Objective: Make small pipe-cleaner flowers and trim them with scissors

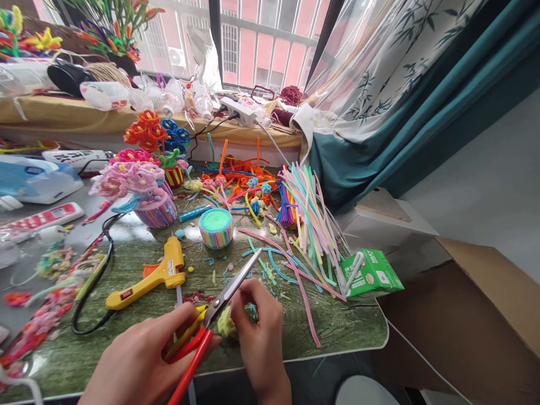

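Note:
Fingers of my left hand (147,351) are wrapped round scissors (225,293) with red and yellow handles. The blades point up and to the right, above the table, and look closed or nearly so. Close beside them, my right hand (264,332) has thumb and fingers pinched together at a fuzzy pale yellow-green piece (226,323); its far side is hidden by the fingers. A yellow glue gun (162,273) lies left of the scissors. Beyond the blades stands a round striped pot with a turquoise top (216,228). Small scraps lie around both hands.
Pastel pipe cleaners (310,219) are heaped at the right by a green packet (373,271). Pink fuzzy flowers in a pot (130,180) stand at the left. The black cord (110,247) loops around the glue gun. An open cardboard box (459,315) is at the right.

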Demonstrator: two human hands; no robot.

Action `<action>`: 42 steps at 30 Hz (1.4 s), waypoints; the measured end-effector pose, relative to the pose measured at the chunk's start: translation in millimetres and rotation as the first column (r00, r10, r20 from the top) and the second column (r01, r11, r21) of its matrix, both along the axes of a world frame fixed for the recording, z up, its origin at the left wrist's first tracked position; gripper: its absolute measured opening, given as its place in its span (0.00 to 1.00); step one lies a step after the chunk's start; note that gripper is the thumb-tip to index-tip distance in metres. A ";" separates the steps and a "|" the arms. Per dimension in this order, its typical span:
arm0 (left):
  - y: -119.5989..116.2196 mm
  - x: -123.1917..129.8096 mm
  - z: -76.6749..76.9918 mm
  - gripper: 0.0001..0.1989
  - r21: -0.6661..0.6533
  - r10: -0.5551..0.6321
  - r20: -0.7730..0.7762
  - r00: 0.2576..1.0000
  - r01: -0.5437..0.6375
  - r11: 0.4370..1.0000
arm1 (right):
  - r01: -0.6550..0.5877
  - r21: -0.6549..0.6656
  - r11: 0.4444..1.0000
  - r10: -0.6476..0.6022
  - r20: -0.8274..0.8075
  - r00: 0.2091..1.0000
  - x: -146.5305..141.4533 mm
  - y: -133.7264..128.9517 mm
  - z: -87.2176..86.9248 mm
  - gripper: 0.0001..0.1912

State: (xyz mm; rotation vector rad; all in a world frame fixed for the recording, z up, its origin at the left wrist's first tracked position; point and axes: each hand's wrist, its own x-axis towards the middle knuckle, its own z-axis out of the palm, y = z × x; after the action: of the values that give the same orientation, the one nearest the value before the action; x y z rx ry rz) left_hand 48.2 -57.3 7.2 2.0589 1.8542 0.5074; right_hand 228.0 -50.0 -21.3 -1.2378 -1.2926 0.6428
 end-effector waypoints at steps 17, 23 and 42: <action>-1.8 22.8 15.4 0.14 -0.211 0.165 0.281 0.945 -0.107 0.972 | -0.010 -0.071 0.997 -0.004 -0.189 0.982 0.9 -0.5 -0.5 0.12; -2.2 29.0 20.4 0.19 -0.227 0.236 0.328 0.915 -0.166 0.960 | -0.102 -0.132 0.986 0.048 -0.364 0.930 2.4 0.1 -2.9 0.10; -7.4 15.3 -8.1 0.13 -0.227 0.103 0.390 0.915 -0.012 0.974 | -0.152 -0.157 0.976 0.085 -0.365 0.927 1.7 -2.6 -1.6 0.10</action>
State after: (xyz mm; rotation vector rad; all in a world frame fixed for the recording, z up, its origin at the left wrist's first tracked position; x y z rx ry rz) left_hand 63.5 -64.6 -0.9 1.6158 1.6458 0.6501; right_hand 229.7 -52.6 -22.8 -1.1287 -1.0247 1.0431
